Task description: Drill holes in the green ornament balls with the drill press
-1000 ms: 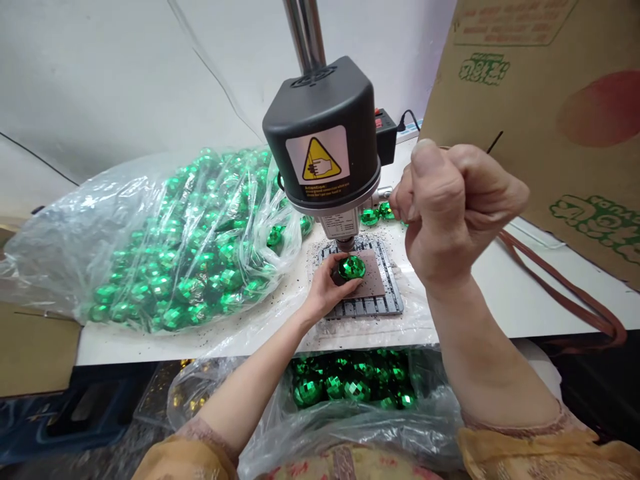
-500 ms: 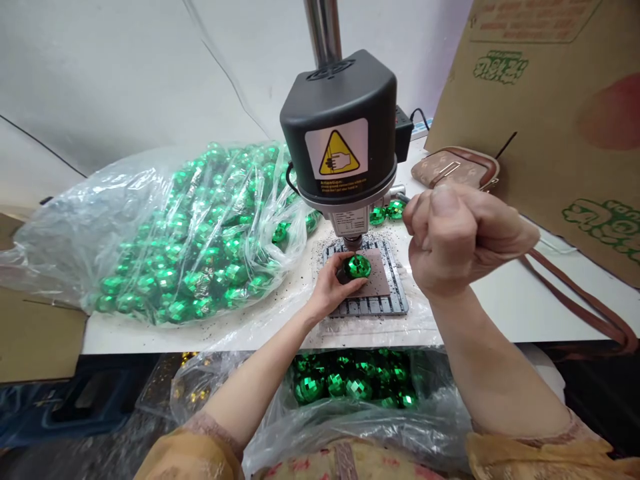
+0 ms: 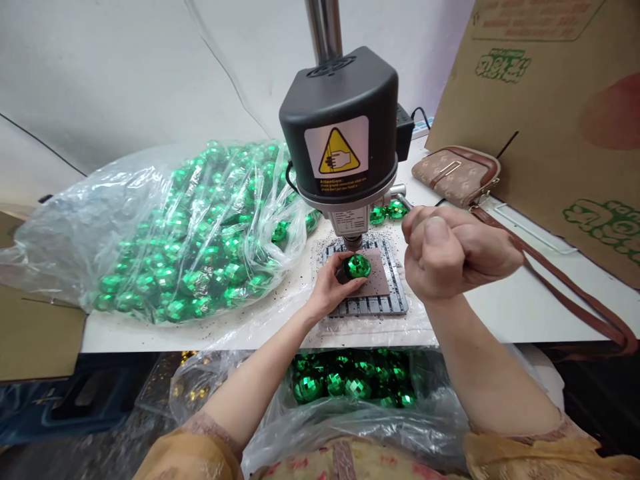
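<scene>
My left hand [image 3: 334, 285] curls its thumb and fingers around a shiny green mirror-faceted ball [image 3: 358, 267], which sits on a flat brownish pad [image 3: 379, 280] over the slotted metal base [image 3: 397, 303] of a bench drill press [image 3: 340, 133]. Directly above the ball is the chuck [image 3: 354, 243]; the bit reaches down to the top of the ball, and its exact depth is hard to make out. My right hand [image 3: 445, 250] is closed in a fist around the end of the drill press's feed lever [image 3: 403, 195], at the right of the machine.
A clear plastic bag [image 3: 200, 247] of many green balls lies on the left of the white table [image 3: 500, 293]. More green balls [image 3: 350, 380] fill a bag below the front edge. A patterned purse [image 3: 453, 175] and a cardboard box [image 3: 545, 120] stand at right; dark shavings dot the tabletop.
My right hand has lowered slightly and shifted a little left with the lever. The left hand and the green ball have stayed in place.
</scene>
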`<state>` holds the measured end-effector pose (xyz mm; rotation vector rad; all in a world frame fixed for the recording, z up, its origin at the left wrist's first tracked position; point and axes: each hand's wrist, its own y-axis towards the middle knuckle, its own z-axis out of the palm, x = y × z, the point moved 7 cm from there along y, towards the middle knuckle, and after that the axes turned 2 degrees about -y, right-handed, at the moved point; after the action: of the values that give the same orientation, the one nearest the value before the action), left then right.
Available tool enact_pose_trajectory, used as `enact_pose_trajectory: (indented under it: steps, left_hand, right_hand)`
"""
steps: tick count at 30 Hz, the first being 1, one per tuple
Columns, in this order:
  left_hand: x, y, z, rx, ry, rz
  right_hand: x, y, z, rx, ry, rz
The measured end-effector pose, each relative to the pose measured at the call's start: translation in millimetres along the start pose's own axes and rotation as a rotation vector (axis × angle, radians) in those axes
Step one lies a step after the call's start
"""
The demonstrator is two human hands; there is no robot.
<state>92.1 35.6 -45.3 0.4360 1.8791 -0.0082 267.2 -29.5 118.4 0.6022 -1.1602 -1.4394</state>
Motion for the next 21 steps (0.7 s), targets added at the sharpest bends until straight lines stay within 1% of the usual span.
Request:
enact_pose_trajectory:
  steps: [8, 10, 12, 15, 17, 19, 21]
  left_hand:
    - [-1, 0, -0.9, -0.014, 0.014, -0.01]
    - [-2, 0, -0.4, -0.022, 0.015, -0.017]
    - [-4, -1, -0.5, -0.051, 0.026, -0.018]
    - [-8, -7, -3.2, -0.128, 0.084, 0.001]
    - [-12, -14, -7.0, -0.173, 0.161, 0.017]
    - [-18, -25, -14.0, -0.21, 0.255, 0.028]
    - [-29, -41, -23.0, -0.215, 0.334, 0.039]
  right_hand:
    - [-1, -8, -1, 0.036, 0.033, -0.046]
    - [0, -3, 1, -0.011, -0.002, 0.009]
    - [-1, 7, 5, -0.072, -0.059, 0.112]
    - [-2, 25, 14, -0.095, -0.108, 0.255]
    - [-2, 35, 20, -0.075, -0.105, 0.295]
    - [-2, 42, 21, -0.08, -0.098, 0.295]
    - [-4, 45, 21, -0.096, -0.09, 0.298]
